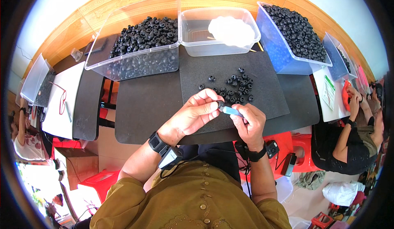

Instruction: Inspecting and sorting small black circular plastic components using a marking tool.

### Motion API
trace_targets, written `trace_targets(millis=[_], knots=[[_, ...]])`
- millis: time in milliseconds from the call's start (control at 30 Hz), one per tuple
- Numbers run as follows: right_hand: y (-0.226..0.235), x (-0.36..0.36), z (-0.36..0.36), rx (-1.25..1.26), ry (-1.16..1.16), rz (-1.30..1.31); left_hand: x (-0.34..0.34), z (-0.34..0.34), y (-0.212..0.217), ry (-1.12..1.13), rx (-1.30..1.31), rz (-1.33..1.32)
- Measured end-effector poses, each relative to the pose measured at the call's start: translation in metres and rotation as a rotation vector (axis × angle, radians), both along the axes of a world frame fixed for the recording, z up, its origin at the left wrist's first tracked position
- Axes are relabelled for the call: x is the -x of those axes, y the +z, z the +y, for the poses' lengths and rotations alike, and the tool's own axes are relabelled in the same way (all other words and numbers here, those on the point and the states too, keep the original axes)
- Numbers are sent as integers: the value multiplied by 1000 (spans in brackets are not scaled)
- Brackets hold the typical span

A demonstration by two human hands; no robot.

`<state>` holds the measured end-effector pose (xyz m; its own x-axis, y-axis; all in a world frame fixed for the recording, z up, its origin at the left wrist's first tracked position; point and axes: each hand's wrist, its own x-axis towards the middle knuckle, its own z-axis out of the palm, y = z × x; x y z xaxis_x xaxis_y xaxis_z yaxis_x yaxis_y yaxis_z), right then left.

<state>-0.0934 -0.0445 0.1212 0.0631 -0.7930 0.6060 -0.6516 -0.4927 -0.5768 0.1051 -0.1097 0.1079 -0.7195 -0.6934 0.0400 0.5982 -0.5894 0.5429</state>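
Near the front of the dark mat (pixel 254 73), my left hand (pixel 193 113) pinches a small round black part (pixel 220 104) between thumb and fingers. A light blue stick-like tool (pixel 232 111) is gripped in my right hand (pixel 251 123); its end meets the black part, and its tip cannot be made out. Just beyond my fingers lies a loose pile of the same black parts (pixel 240 85), round with holes showing in some. A few of them, such as one black part (pixel 211 78), lie apart to the left.
Behind the mat stand a clear bin of black parts (pixel 141 55), a clear tub (pixel 188 44) with white material (pixel 232 31), and a fuller bin (pixel 283 54) at right. Red glasses (pixel 62 101) lie on the left table. Other people sit at both sides, one person's hand (pixel 353 96) at right.
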Motion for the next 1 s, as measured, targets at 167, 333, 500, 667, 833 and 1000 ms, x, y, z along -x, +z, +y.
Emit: trace_targets(millis=[167, 333, 500, 667, 833, 1000], knots=[[-2, 1, 0, 26, -6, 6, 1, -2, -1, -41, 12, 21], [-5, 3, -6, 8, -155, -244, 5, 16, 7, -195, 112, -2], [-5, 9, -2, -41, -70, -270, 3, 8, 7, -75, 30, -49], [-2, 8, -2, -89, 127, -340, 16, 11, 2, 16, 191, -165], [-6, 12, -2, -151, 147, -336, 25, 13, 6, -11, 260, -204], [-13, 15, -5, -170, 171, -387, 18, 7, 8, -11, 386, -287]])
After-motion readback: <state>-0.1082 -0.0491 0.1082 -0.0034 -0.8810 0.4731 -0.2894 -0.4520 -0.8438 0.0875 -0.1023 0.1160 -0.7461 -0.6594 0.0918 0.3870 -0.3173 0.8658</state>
